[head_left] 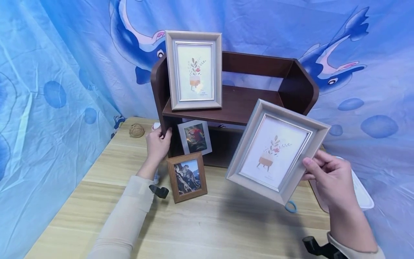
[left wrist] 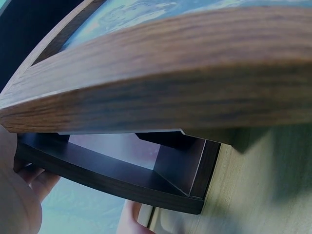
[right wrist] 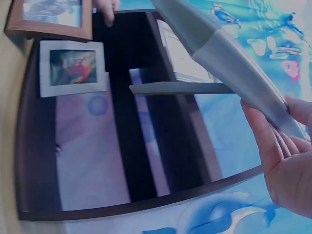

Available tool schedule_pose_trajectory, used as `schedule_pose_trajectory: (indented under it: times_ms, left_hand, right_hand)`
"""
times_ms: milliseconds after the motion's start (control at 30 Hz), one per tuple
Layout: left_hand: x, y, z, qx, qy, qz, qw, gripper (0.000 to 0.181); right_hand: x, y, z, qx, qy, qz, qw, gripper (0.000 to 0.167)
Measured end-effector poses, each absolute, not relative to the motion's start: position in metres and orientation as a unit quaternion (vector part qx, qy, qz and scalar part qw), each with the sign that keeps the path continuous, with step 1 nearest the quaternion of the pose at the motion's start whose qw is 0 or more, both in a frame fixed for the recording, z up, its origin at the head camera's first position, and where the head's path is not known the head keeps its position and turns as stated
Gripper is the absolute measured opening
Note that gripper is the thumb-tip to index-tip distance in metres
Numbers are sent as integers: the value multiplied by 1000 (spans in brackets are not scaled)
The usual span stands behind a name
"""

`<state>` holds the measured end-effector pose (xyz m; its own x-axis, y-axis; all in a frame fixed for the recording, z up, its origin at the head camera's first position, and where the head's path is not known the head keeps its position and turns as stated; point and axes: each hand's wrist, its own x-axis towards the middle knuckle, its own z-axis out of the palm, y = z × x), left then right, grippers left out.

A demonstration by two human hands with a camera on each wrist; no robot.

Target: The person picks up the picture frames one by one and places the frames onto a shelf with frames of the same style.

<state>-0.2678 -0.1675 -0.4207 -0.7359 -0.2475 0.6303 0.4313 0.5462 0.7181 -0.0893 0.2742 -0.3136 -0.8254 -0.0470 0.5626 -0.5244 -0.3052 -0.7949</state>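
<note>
My right hand [head_left: 334,180] grips the right edge of a pale beige picture frame [head_left: 247,144] with a plant print, held tilted in the air before a dark brown shelf [head_left: 223,115]. The right wrist view shows this frame edge-on, its grey stand leg [right wrist: 180,88] sticking out behind. My left hand [head_left: 158,144] holds the front edge of the shelf's left side panel, thumb and fingers on either side. A matching beige picture frame [head_left: 194,104] stands upright on the upper board at the left.
A white picture frame [head_left: 208,142] with a parrot picture leans in the lower left compartment. Before it stands a brown wooden frame [head_left: 191,197] with a leopard picture. A twine ball [head_left: 137,130] lies left, a blue ring [head_left: 291,207] and white tray [head_left: 363,194] right, on the table [head_left: 207,233].
</note>
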Motion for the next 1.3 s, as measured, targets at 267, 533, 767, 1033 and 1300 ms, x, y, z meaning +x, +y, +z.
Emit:
schedule_pose_trajectory:
  times_ms: [267, 533, 767, 1033, 1300]
  left_hand:
    - [-269, -169, -421, -46, -809, -467, 355, 23]
    - [-270, -169, -422, -49, -813, -460, 354, 25]
    - [-270, -169, -422, -62, -811, -460, 356, 24]
    - [-270, -169, -425, -55, -812, -460, 354, 26]
    - [-268, -169, -421, -51, -813, -461, 353, 26]
  right_hand:
    - [-109, 275, -274, 226, -546, 796, 130, 28]
    - [-129, 271, -240, 140, -553, 814, 106, 24]
    - [-148, 264, -216, 122, -558, 817, 81, 18]
    - [-167, 255, -191, 81, -576, 810, 76, 19]
    - [-188, 252, -179, 47, -606, 790, 79, 27]
